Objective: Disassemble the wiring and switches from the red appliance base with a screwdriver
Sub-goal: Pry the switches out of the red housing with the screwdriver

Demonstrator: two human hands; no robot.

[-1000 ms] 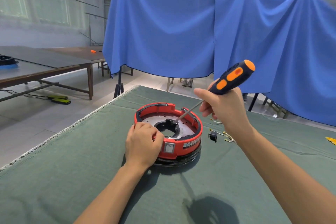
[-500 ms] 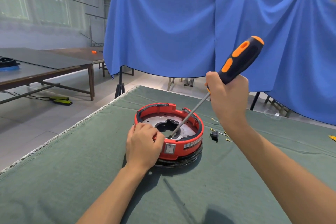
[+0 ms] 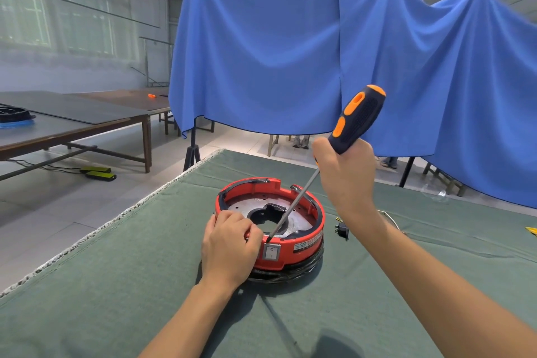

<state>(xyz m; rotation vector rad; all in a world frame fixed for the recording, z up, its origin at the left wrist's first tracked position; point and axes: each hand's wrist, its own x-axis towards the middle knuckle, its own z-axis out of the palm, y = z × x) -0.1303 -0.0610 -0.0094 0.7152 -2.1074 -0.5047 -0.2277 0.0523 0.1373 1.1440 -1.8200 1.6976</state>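
Since the earlier frame, the screwdriver (image 3: 350, 131) had swung steeper and its tip had moved from the central opening to the near rim of the red appliance base (image 3: 270, 227), landing just above the white rocker switch (image 3: 272, 252) set in the base's front wall. Nearest the camera, the left hand (image 3: 229, 250) lay curled over the base's near-left rim, fingers closed against the red plastic. The base sat on the green cloth-covered table (image 3: 116, 285), open side up, showing a grey metal plate with a dark irregular hole. Beyond the base, the right hand (image 3: 345, 174) was fisted tight around the black-and-orange handle, wrist raised, shaft angled down-left. Just right of the base lay a small black connector (image 3: 342, 230). A blue drape (image 3: 290, 52) hung well behind it.
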